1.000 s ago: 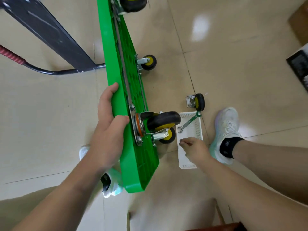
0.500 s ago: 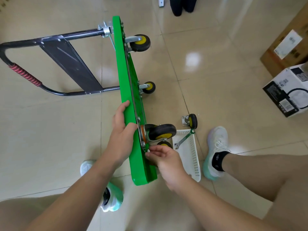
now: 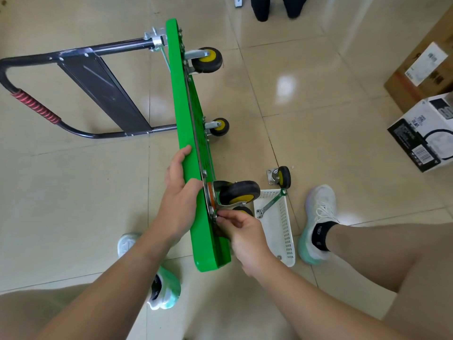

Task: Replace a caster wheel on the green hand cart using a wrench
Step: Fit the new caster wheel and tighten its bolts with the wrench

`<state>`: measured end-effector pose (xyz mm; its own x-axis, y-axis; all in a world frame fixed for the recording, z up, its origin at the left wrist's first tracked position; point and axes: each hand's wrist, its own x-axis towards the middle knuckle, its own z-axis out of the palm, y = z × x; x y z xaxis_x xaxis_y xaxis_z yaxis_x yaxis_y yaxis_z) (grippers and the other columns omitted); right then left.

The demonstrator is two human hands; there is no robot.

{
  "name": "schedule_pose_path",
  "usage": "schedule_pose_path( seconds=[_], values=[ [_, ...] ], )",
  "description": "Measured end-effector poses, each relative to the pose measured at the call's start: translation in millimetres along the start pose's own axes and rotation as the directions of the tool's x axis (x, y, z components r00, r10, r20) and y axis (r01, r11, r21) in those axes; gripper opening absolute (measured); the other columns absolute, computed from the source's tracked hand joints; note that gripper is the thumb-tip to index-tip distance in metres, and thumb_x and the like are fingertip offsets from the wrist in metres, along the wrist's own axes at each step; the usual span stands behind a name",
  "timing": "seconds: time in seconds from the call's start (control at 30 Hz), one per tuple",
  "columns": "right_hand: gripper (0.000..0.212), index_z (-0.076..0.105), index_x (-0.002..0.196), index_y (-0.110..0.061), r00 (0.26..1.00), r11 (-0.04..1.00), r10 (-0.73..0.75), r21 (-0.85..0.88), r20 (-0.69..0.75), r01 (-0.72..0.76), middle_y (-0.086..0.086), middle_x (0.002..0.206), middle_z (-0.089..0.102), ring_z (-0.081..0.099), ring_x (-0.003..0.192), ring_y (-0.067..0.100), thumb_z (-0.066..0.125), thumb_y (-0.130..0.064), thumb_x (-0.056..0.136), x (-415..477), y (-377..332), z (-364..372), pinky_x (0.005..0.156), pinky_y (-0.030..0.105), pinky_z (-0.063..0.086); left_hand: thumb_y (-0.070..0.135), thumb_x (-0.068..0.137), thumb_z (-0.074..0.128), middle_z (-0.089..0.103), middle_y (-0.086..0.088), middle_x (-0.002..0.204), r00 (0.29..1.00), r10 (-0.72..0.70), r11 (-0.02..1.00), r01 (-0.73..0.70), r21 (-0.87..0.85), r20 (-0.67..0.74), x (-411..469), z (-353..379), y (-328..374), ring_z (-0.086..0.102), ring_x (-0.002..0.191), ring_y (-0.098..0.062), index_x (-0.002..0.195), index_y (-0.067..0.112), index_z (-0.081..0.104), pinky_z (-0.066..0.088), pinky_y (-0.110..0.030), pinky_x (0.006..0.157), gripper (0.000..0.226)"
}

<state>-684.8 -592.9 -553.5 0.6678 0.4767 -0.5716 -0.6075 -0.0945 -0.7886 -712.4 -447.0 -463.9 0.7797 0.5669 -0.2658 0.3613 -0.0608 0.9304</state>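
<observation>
1. The cart point(image 3: 182, 99) stands on its long edge on the floor point(image 3: 318, 119), wheels out to your right. Your left hand point(image 3: 180, 192) grips the top edge with its fingers point(image 3: 182, 153) curled over the deck, just beside the mounted caster point(image 3: 239, 193). Hold firm, because the deck looks likely to tip.
2. Your right hand point(image 3: 245, 231) is at the lower corner of the caster's plate point(image 3: 210, 195), thumb and fingertips point(image 3: 221, 218) pinched tight together. Whatever they hold is hidden. It's probably a fastener, and this looks like hand-threading.
3. Turn it with your fingers only and keep it square to the plate. If it binds, back off, since cross-threading is the risk here.
4. Keep the plate flat on the deck so the holes stay lined up.
5. The wrench point(image 3: 270, 204) lies across the white basket point(image 3: 285, 236), just right of the cart and near your right hand. Pick it up only once the fastener is finger-tight.
6. The loose caster point(image 3: 283, 177) sits on the floor just past the basket. Leave it there.
</observation>
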Motion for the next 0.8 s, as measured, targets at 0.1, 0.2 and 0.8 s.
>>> schedule_pose_path(
  seconds=[0.1, 0.2, 0.8],
  values=[
    [0.012, 0.077, 0.098, -0.026, 1.0, 0.998, -0.03, -0.056, -0.01, 0.029, -0.001, 0.097, 0.078, 0.074, 0.095, 0.02, 0.07, -0.018, 0.094, 1, -1, 0, 0.096, 0.05, 0.057, 0.028, 0.078, 0.047, 0.043, 0.003, 0.15, 1.0, 0.005, 1.0, -0.005, 0.0, -0.002, 0, 0, 0, 0.053, 0.13, -0.017, 0.148, 0.053, 0.034, 0.043, -0.054, 0.114, 0.075],
    [0.009, 0.077, 0.096, -0.029, 0.999, 0.99, -0.05, -0.132, 0.01, 0.051, -0.004, 0.094, 0.078, 0.072, 0.091, 0.016, 0.068, -0.029, 0.095, 2, 0, 0, 0.092, 0.047, 0.058, 0.028, 0.078, 0.047, 0.043, 0.003, 0.149, 1.0, 0.003, 1.0, -0.003, -0.002, 0.003, -1, 0, 1, 0.053, 0.13, -0.018, 0.148, 0.052, 0.033, 0.043, -0.054, 0.114, 0.075],
    [0.011, 0.079, 0.092, -0.032, 0.999, 1.0, 0.016, -0.016, -0.03, -0.017, -0.001, 0.094, 0.078, 0.073, 0.095, 0.026, 0.07, -0.025, 0.092, 2, 4, 3, 0.094, 0.048, 0.058, 0.028, 0.078, 0.046, 0.043, 0.001, 0.151, 1.0, -0.007, 1.0, 0.007, 0.008, 0.003, -3, 0, 4, 0.052, 0.132, -0.021, 0.149, 0.05, 0.033, 0.042, -0.055, 0.114, 0.075]
  ],
)
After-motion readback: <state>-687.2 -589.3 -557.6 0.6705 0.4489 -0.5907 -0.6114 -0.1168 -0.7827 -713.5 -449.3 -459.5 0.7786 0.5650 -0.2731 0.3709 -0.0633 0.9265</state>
